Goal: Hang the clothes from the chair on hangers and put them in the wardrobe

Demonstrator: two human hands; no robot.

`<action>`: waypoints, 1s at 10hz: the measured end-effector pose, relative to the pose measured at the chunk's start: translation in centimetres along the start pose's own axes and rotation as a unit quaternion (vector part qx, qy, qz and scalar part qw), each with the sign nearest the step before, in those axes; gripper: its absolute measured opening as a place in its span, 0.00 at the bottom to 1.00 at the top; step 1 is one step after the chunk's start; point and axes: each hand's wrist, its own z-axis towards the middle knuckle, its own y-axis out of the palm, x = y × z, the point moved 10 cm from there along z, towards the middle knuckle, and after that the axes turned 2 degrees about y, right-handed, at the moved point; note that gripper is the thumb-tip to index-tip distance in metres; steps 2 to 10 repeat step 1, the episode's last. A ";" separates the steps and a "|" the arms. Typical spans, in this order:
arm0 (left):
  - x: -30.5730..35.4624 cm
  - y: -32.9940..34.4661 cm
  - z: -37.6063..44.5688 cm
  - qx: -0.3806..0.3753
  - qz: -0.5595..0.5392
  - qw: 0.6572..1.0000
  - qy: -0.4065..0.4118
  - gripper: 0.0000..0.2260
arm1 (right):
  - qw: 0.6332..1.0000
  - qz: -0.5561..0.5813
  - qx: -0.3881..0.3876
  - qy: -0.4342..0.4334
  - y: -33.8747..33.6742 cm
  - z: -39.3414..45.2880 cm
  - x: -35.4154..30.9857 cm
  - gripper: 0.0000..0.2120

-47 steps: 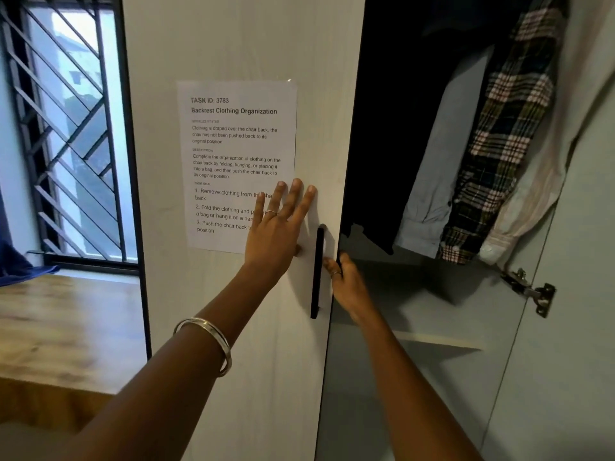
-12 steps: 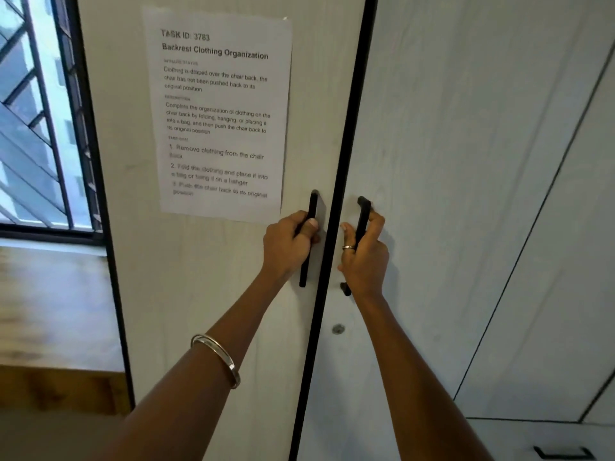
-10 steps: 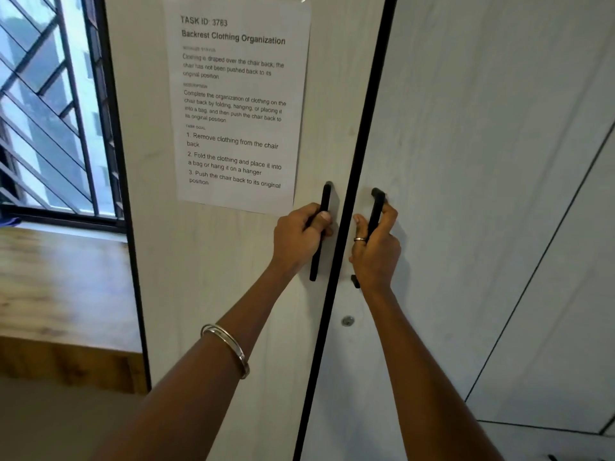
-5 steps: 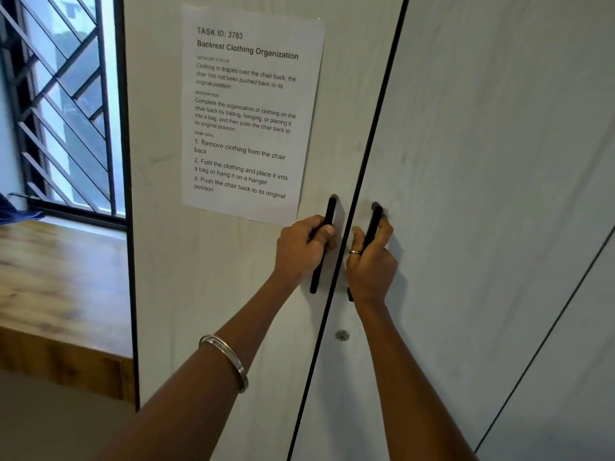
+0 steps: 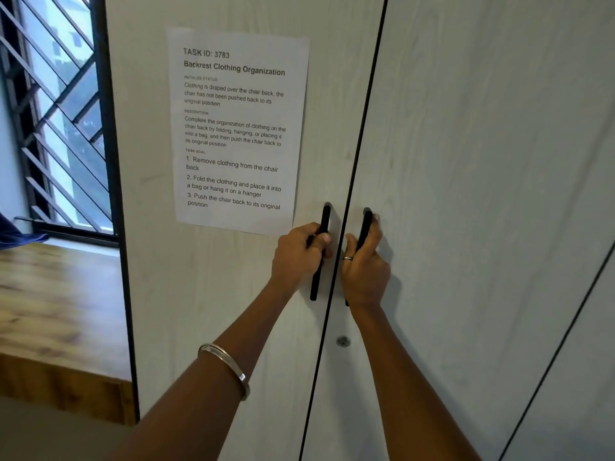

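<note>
The pale wood-grain wardrobe stands right in front of me with both doors closed, the left door (image 5: pixel 213 294) and the right door (image 5: pixel 466 194) meeting at a dark seam. My left hand (image 5: pixel 298 257) grips the black bar handle of the left door (image 5: pixel 324 214). My right hand (image 5: pixel 364 264) grips the black bar handle of the right door (image 5: pixel 367 216). No clothes, hangers or chair are in view.
A printed task sheet (image 5: pixel 236 128) is taped to the left door. A round keyhole (image 5: pixel 343 341) sits below the right handle. At left are a barred window (image 5: pixel 56 111) and a wooden surface (image 5: pixel 56 311). A further wardrobe panel (image 5: pixel 592 377) lies at the far right.
Earlier the right door stood open, showing hanging shirts; both doors are now closed. Over the last second both hands have kept gripping the handles; only the view shifted slightly.
</note>
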 end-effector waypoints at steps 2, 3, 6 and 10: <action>-0.7 0.4 -0.2 -0.016 0.002 0.998 -0.059 0.07 | 0.997 0.023 -0.056 0.053 0.6 -1.0 0.9 0.25; -0.7 0.4 -0.2 -0.016 0.002 0.998 -0.059 0.07 | 0.997 0.023 -0.056 0.053 0.6 -1.0 0.9 0.25; -0.7 0.4 -0.2 -0.016 0.002 0.998 -0.059 0.07 | 0.997 0.023 -0.056 0.053 0.6 -1.0 0.9 0.25; -0.7 0.4 -0.2 -0.016 0.002 0.998 -0.059 0.07 | 0.997 0.023 -0.056 0.053 0.6 -1.0 0.9 0.25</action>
